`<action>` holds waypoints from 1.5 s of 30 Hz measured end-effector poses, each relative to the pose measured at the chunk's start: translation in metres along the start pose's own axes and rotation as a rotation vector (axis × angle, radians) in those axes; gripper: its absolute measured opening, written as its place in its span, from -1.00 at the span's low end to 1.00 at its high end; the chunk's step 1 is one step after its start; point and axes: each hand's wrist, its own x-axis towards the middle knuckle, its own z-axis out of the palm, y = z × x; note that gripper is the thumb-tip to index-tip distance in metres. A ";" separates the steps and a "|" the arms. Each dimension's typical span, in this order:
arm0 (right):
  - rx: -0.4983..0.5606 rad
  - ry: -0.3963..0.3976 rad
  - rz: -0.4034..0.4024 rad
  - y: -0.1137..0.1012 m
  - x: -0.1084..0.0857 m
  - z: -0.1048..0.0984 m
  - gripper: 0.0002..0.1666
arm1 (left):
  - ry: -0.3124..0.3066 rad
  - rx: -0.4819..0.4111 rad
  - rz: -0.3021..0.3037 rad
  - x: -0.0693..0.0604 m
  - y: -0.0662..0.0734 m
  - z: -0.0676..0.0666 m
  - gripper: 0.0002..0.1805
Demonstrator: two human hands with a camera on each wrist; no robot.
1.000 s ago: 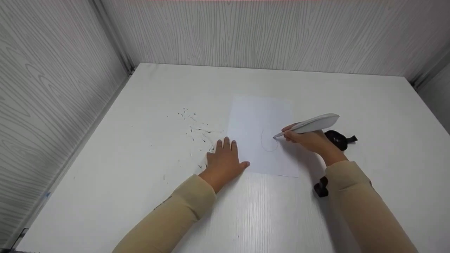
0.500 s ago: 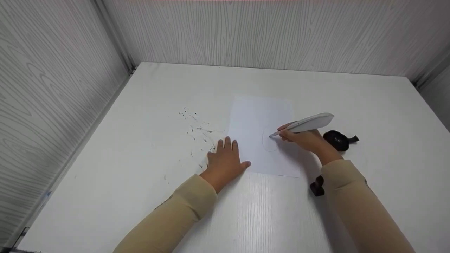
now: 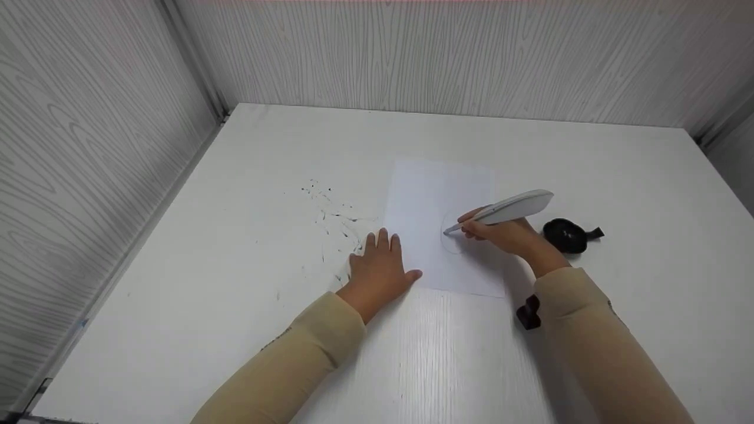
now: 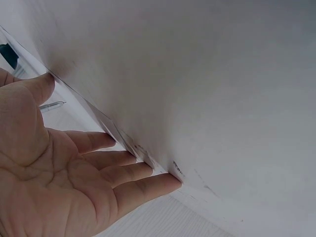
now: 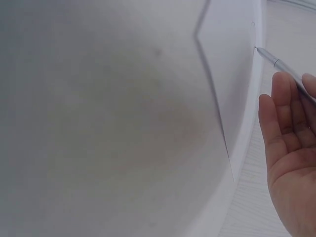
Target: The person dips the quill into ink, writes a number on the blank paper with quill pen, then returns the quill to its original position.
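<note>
- Matching long sleeves here, folks: tan on the left sleeve (image 3: 271,368), tan again on the right sleeve (image 3: 612,359)!
- And those cuffs! A broad, smooth band for the left cuff (image 3: 333,324), same cut on the right cuff (image 3: 571,291).
- Ooh, a thin dark marking (image 3: 275,340) along the left sleeve's outer edge, just behind the cuff!
- Too small to read. There's a dark fleck (image 3: 610,305) on the right sleeve's outer edge, too.
- Bare hands, both: left hand (image 3: 380,271), right hand (image 3: 512,237).
- Wrist view now, and creases cross the left palm (image 4: 54,173)!
</note>
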 end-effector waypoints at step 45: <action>0.330 0.151 -0.186 -0.008 0.013 -0.001 -0.49 | -0.003 0.005 0.002 -0.002 0.001 -0.002 -0.06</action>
